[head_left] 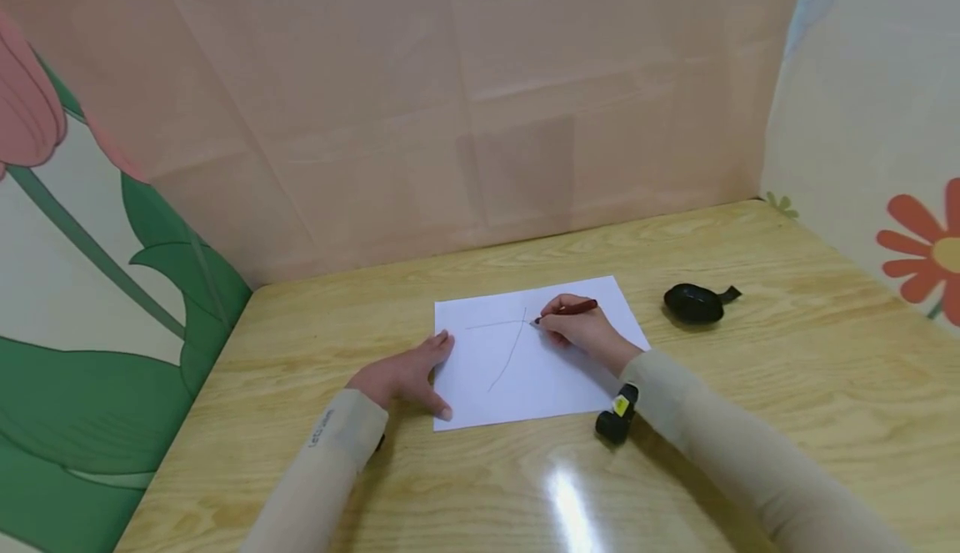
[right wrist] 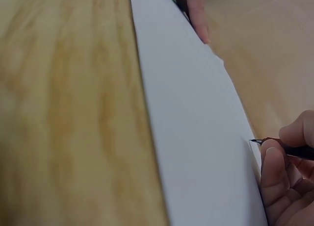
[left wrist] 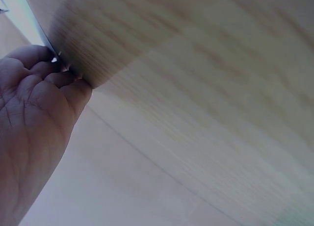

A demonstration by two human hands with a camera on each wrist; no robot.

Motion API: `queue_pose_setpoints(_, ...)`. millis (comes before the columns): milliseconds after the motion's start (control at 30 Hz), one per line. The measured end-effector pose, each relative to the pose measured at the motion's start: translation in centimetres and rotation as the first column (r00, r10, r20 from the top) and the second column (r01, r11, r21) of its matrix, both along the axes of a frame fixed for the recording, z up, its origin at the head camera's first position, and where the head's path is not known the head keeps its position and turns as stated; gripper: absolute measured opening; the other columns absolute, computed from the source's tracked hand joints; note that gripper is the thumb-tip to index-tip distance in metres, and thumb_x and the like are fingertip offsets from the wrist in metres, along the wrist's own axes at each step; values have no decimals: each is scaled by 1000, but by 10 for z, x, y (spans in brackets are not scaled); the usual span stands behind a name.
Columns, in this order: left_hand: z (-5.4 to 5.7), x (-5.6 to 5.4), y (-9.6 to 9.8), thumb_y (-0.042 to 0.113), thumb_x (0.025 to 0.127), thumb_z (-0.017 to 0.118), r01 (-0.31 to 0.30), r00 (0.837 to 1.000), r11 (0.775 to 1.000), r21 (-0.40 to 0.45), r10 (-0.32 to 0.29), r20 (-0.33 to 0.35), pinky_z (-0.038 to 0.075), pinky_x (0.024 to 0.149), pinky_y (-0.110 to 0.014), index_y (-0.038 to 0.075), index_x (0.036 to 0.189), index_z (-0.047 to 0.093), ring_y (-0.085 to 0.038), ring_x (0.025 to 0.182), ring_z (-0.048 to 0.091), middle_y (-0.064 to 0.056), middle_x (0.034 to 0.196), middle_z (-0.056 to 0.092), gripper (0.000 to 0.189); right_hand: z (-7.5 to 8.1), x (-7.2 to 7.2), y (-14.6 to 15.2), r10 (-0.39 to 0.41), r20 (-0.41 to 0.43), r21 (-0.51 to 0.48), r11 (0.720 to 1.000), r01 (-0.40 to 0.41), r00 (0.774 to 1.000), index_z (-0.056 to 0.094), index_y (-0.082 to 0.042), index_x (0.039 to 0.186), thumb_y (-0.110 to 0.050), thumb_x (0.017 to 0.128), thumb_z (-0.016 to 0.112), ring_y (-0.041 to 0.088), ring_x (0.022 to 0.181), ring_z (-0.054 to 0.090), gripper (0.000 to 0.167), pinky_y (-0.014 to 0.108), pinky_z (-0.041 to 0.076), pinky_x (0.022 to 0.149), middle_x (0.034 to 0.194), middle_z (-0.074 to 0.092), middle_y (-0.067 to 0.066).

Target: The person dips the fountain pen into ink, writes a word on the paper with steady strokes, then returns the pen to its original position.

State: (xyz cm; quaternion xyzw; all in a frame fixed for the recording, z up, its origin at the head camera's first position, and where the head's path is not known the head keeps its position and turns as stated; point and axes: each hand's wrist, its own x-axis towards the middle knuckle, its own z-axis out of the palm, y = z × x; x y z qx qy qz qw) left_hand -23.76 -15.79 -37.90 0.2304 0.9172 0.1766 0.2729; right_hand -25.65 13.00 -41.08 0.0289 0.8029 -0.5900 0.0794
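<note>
A white sheet of paper (head_left: 540,386) lies on the wooden table, bearing a thin near-horizontal line and a curved slanting stroke that cross near its upper middle. My right hand (head_left: 588,334) pinches a dark red pen (head_left: 577,308), its nib at the paper just right of the crossing. In the right wrist view, the pen (right wrist: 299,151) sits between thumb and fingers, tip down at the sheet (right wrist: 191,118). At the paper's left edge rests my left hand (head_left: 408,376), thumb and fingers spread. The left wrist view shows this hand (left wrist: 34,103) with its fingertips at the sheet's edge.
To the right of the paper lies a black oval object (head_left: 694,304) with a short strap-like tab. A pink cloth-like backdrop (head_left: 375,119) rises behind the table (head_left: 787,386). Flower-patterned panels (head_left: 870,119) stand at both sides.
</note>
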Motion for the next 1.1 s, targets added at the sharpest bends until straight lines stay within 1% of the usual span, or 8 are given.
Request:
queue_pose_setpoints(233,1,1,0,32,67,82,-8,1000,1000,-5,8,7,12,115,-39,10,149,11,-21,143,1,-5,157,1,111,-1,3,2,-6,-11,3,1000,6,1000,61,-3,92,-11,81,64,12,57,50,14,24,43,53,63,56,1)
queue_pose_setpoints(433,0,-1,-1,33,67,82,10,1000,1000,-17,-10,-10,11,115,-39,9,149,10,-21,143,1,-5,157,1,111,-1,8,4,-1,-15,1,1000,1,1000,60,-2,92,-11,82,63,11,57,49,14,23,42,53,62,55,0)
queue_pose_setpoints(533,-1,-1,-1,33,67,82,12,1000,1000,-8,-13,-10,11,114,-40,8,149,11,-22,143,1,-7,157,1,112,0,9,5,-3,-11,4,1000,3,1000,59,-2,92,-11,81,63,11,57,49,14,23,42,53,62,55,0)
queue_pose_setpoints(733,-1,0,-1,33,66,82,-1,1000,1000,-8,1,2,11,115,-39,9,149,11,-21,143,1,-5,157,1,112,-1,11,6,-14,5,7,1000,14,1000,60,-4,92,-12,82,64,12,58,50,14,24,42,53,63,56,1)
queue_pose_setpoints(800,-1,0,-1,33,67,82,-2,1000,1000,-8,2,4,11,115,-39,10,149,11,-21,143,1,-5,157,1,111,-2,12,7,-7,-5,7,1000,7,1000,60,-3,92,-11,82,63,12,58,49,14,24,42,53,63,55,1)
queue_pose_setpoints(967,-1,1,0,33,67,82,-9,1000,1000,-19,9,-5,11,115,-39,11,149,11,-20,143,2,-4,157,1,111,-3,15,9,-3,-21,0,1000,3,1000,59,-2,93,-11,82,63,12,57,48,14,24,41,53,62,54,1)
queue_pose_setpoints(1100,0,1,0,33,67,82,-7,1000,1000,-21,7,-12,12,115,-39,11,149,11,-20,143,2,-4,157,1,111,-3,17,11,-8,-11,3,1000,8,1000,60,-3,93,-13,82,64,13,58,48,15,24,41,53,62,54,1)
